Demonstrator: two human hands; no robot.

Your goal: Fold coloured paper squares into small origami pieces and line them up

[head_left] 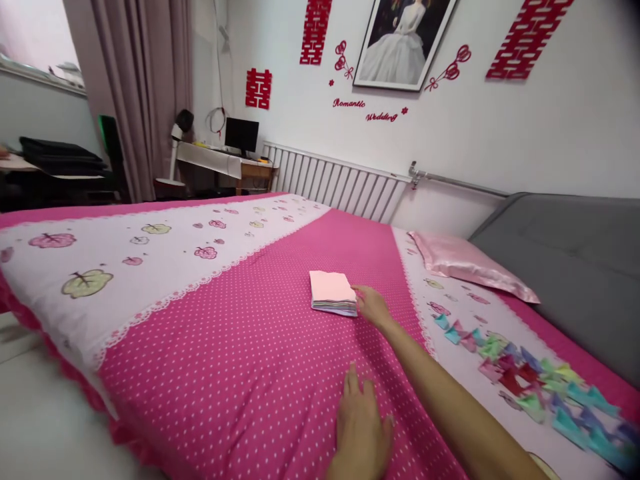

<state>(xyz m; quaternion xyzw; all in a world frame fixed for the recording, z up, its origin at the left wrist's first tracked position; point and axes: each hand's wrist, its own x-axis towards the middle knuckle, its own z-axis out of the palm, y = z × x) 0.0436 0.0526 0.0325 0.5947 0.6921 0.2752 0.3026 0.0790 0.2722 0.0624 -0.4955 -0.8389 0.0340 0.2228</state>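
Note:
A neat stack of square coloured paper (333, 288) lies on the dotted pink bedspread (240, 333), with a pale pink sheet on top and several other colours showing along its front edge. My right hand (373, 307) reaches in from the right, its fingers closed at the right edge of the stack; how many sheets are between them cannot be made out. Nearer to me, my left hand (361, 423) is over the bedspread with fingers apart and nothing in it. Many small folded paper pieces (530, 377) in several colours lie to the right of my right forearm.
A shiny pink pillow (470, 267) rests against the grey headboard (565, 260) on the right. Metal rails (335, 180) run along the bed's far side. Behind stand a desk with a monitor (242, 135) and a white fan (176, 147). The bed's near edge (60, 363) is at left.

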